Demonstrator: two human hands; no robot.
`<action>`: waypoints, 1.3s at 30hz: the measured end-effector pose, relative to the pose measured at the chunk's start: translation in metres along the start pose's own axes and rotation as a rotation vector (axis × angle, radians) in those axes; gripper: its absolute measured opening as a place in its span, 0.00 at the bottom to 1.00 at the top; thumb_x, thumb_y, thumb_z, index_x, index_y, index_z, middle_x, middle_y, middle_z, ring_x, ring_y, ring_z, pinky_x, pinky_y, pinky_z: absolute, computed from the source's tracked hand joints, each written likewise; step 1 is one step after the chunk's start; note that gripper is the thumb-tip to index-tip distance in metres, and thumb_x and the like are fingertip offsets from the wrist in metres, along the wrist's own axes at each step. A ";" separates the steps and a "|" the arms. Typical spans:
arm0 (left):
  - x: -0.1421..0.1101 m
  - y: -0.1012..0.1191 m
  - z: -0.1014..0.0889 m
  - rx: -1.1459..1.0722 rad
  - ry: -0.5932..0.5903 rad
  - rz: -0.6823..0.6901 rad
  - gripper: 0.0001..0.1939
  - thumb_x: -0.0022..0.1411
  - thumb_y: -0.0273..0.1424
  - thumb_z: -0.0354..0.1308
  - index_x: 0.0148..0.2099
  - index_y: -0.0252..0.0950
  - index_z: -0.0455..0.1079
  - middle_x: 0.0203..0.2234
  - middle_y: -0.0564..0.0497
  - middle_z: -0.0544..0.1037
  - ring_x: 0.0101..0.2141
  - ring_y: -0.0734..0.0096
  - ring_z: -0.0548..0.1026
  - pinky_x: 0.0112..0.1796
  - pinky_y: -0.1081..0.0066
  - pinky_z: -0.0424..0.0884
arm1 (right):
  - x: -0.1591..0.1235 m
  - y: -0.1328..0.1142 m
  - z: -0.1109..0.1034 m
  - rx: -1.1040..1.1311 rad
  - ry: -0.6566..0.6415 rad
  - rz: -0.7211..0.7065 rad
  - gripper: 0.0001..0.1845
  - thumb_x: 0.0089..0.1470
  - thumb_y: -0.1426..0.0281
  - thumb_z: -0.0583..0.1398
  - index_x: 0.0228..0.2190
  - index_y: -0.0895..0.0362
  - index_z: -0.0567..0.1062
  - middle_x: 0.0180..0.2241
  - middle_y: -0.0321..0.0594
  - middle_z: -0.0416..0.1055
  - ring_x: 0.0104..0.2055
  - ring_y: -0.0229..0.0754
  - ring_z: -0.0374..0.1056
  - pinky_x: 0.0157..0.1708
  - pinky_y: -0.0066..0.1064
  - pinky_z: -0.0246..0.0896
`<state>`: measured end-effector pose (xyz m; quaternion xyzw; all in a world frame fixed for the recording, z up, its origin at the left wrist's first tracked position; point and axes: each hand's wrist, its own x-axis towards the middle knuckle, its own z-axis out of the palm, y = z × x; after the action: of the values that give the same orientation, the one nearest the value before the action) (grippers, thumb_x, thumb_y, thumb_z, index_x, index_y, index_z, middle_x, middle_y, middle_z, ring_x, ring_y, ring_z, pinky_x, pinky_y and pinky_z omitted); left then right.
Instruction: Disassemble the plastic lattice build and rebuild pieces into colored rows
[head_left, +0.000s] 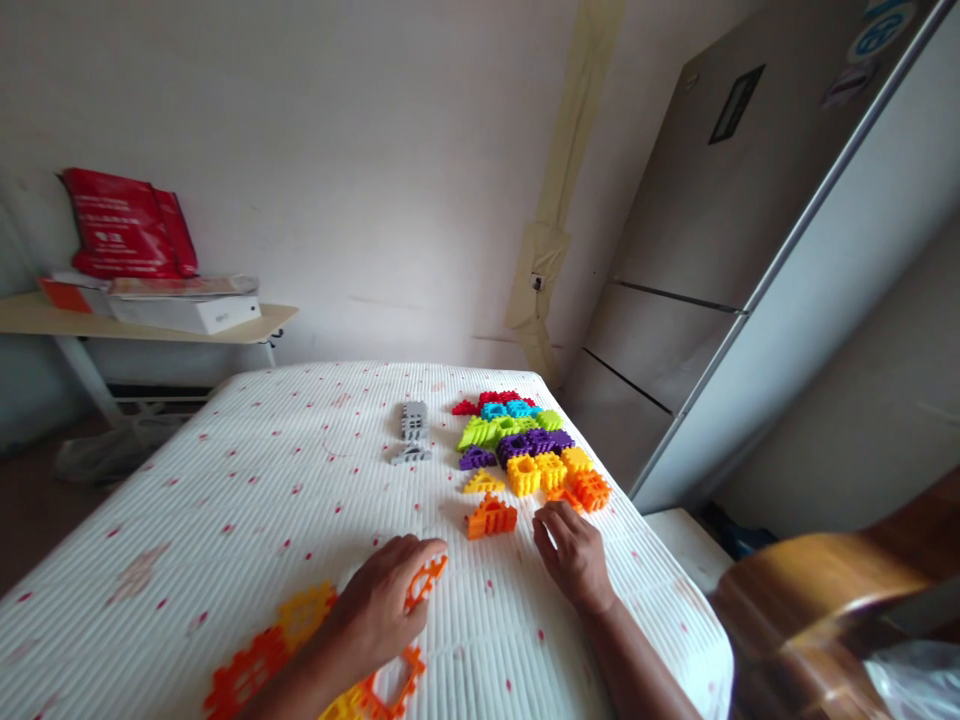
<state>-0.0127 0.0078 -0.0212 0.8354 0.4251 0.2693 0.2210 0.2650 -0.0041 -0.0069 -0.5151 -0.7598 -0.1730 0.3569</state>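
The left hand (386, 590) holds an orange piece (426, 583). The right hand (574, 555) is near the orange stack (492, 517); yellow, purple, green, blue and red blocks (525, 440) lie beyond.

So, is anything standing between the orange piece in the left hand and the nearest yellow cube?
Yes. The orange triangular stack sits between the orange piece in the left hand and the yellow cube. The right hand is just right of that stack.
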 end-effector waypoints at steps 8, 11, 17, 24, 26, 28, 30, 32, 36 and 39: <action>0.006 0.006 -0.036 -0.646 0.230 -0.300 0.19 0.50 0.32 0.56 0.47 0.38 0.69 0.41 0.48 0.76 0.43 0.63 0.74 0.46 0.65 0.69 | 0.001 -0.003 -0.001 0.045 0.018 -0.024 0.10 0.58 0.74 0.51 0.30 0.57 0.72 0.29 0.41 0.70 0.30 0.36 0.67 0.29 0.25 0.61; 0.005 0.004 -0.042 -0.663 0.271 -0.363 0.15 0.50 0.37 0.59 0.41 0.38 0.72 0.39 0.48 0.78 0.40 0.62 0.76 0.43 0.64 0.72 | 0.006 -0.013 -0.002 0.111 0.024 -0.028 0.09 0.57 0.75 0.52 0.31 0.57 0.71 0.29 0.42 0.70 0.31 0.37 0.67 0.30 0.27 0.61; 0.004 -0.002 -0.039 -0.699 0.327 -0.333 0.16 0.52 0.38 0.59 0.43 0.38 0.74 0.43 0.48 0.78 0.44 0.62 0.74 0.47 0.64 0.70 | 0.020 -0.065 0.006 0.467 -0.083 0.116 0.05 0.57 0.72 0.54 0.33 0.57 0.70 0.29 0.39 0.70 0.27 0.35 0.66 0.27 0.25 0.61; 0.002 0.000 -0.040 -0.695 0.376 -0.287 0.15 0.53 0.37 0.60 0.44 0.41 0.74 0.45 0.49 0.77 0.46 0.63 0.73 0.49 0.66 0.69 | 0.039 -0.124 0.029 0.612 -0.216 0.197 0.11 0.51 0.67 0.59 0.38 0.56 0.72 0.30 0.37 0.71 0.25 0.34 0.66 0.27 0.24 0.62; 0.002 0.002 -0.041 -0.673 0.374 -0.262 0.15 0.53 0.37 0.60 0.43 0.41 0.75 0.44 0.49 0.77 0.47 0.63 0.73 0.49 0.67 0.69 | 0.042 -0.130 0.032 0.595 -0.200 0.184 0.10 0.52 0.70 0.58 0.38 0.55 0.72 0.31 0.37 0.73 0.27 0.35 0.67 0.29 0.25 0.63; 0.002 0.002 -0.041 -0.665 0.361 -0.228 0.14 0.53 0.37 0.59 0.42 0.41 0.76 0.44 0.48 0.76 0.47 0.63 0.72 0.48 0.68 0.69 | 0.043 -0.129 0.034 0.563 -0.178 0.155 0.11 0.52 0.73 0.57 0.39 0.55 0.72 0.31 0.37 0.73 0.30 0.37 0.68 0.31 0.25 0.64; 0.003 0.002 -0.042 -0.675 0.338 -0.213 0.14 0.54 0.37 0.58 0.41 0.40 0.76 0.44 0.48 0.76 0.47 0.62 0.72 0.46 0.69 0.70 | 0.041 -0.124 0.035 0.519 -0.151 0.133 0.12 0.52 0.75 0.55 0.39 0.55 0.72 0.32 0.38 0.73 0.32 0.38 0.69 0.34 0.26 0.64; 0.004 0.000 -0.041 -0.700 0.297 -0.245 0.14 0.55 0.38 0.57 0.41 0.39 0.76 0.41 0.47 0.77 0.45 0.62 0.73 0.45 0.69 0.71 | 0.038 -0.118 0.036 0.481 -0.138 0.131 0.13 0.51 0.77 0.54 0.39 0.56 0.72 0.33 0.40 0.73 0.34 0.39 0.70 0.35 0.27 0.64; 0.004 -0.003 -0.040 -0.751 0.200 -0.375 0.13 0.52 0.37 0.59 0.38 0.36 0.75 0.33 0.48 0.80 0.37 0.63 0.76 0.40 0.68 0.71 | 0.033 -0.111 0.033 0.468 -0.170 0.135 0.14 0.50 0.80 0.52 0.36 0.57 0.73 0.32 0.41 0.73 0.34 0.39 0.69 0.35 0.27 0.65; 0.003 0.000 -0.039 -0.798 0.138 -0.409 0.14 0.50 0.36 0.59 0.40 0.35 0.73 0.28 0.51 0.78 0.30 0.66 0.76 0.32 0.70 0.71 | 0.030 -0.112 0.030 0.466 -0.194 0.117 0.15 0.50 0.81 0.52 0.36 0.56 0.73 0.32 0.40 0.73 0.35 0.38 0.69 0.35 0.26 0.65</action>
<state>-0.0362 0.0164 0.0088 0.5640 0.4580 0.4177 0.5455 0.1462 -0.0110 0.0061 -0.4761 -0.7790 0.0778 0.4006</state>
